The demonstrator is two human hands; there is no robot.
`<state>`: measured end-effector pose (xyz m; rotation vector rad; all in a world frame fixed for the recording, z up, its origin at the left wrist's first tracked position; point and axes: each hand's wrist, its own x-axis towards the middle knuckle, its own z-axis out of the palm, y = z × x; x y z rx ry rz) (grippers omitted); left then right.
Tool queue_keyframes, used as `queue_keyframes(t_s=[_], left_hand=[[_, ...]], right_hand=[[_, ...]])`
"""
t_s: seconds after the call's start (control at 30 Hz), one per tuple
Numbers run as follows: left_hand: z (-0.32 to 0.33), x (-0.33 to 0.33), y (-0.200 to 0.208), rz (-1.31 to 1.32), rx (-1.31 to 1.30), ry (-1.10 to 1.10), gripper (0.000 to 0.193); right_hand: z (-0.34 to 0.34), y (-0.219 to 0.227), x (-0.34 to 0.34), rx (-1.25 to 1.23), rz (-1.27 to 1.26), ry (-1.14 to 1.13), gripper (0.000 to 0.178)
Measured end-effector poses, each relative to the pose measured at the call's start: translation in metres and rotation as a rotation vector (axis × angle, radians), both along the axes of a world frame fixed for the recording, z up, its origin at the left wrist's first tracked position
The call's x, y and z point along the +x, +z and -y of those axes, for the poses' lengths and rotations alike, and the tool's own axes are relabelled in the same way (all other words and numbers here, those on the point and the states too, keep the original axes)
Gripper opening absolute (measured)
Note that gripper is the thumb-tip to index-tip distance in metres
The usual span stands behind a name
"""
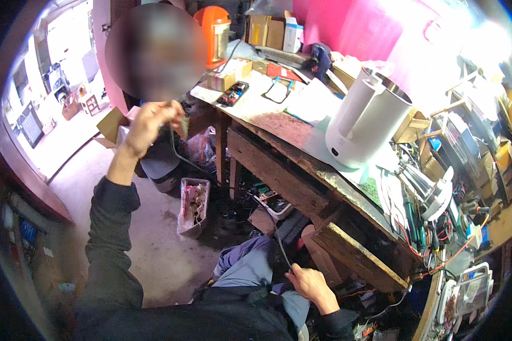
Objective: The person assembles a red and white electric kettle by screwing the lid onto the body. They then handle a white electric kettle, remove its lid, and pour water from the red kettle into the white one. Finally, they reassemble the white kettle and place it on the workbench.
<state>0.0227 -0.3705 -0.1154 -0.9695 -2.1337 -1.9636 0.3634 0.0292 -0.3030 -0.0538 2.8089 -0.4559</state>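
My left hand (pixel 148 129) is raised in front of me, fingers pinched together on a dark cord. The cord (pixel 280 243) droops from there past the table legs and comes back up across my lap. Near my right thigh my right hand (pixel 310 284) is closed around the other stretch of it. A small tan piece (pixel 184 127) shows beside my left fingertips; I cannot make out what it is. On the bench to my right stands a white kettle-like appliance (pixel 358 122) with a metal-lined open top, apart from both hands.
The wooden bench (pixel 267 162) bears papers, a small cardboard box (pixel 222 80), an orange appliance (pixel 213 35) and, at right, tools and tangled wires. A drawer (pixel 358 256) juts toward me. A bin of scraps (pixel 193 207) sits on the floor. A person (pixel 156 54) is beyond my left hand.
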Motion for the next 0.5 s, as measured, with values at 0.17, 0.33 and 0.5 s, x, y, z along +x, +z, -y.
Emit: queue_keyframes(t_s=[0.17,0.33,0.5], left_hand=[[-0.057,0.079,-0.003,-0.241,-0.635,-0.162,0.026],[-0.076,0.09,-0.033,0.182,-0.482,-0.385,0.039],[-0.079,0.074,-0.031,0.128,-0.565,-0.322,0.025]], right_hand=[[0.061,0.08,-0.09,0.096,-0.341,0.283,0.023],[0.086,0.147,-0.146,0.015,-0.649,0.199,0.027],[0.092,0.159,-0.161,-0.496,-0.722,0.099,0.05]])
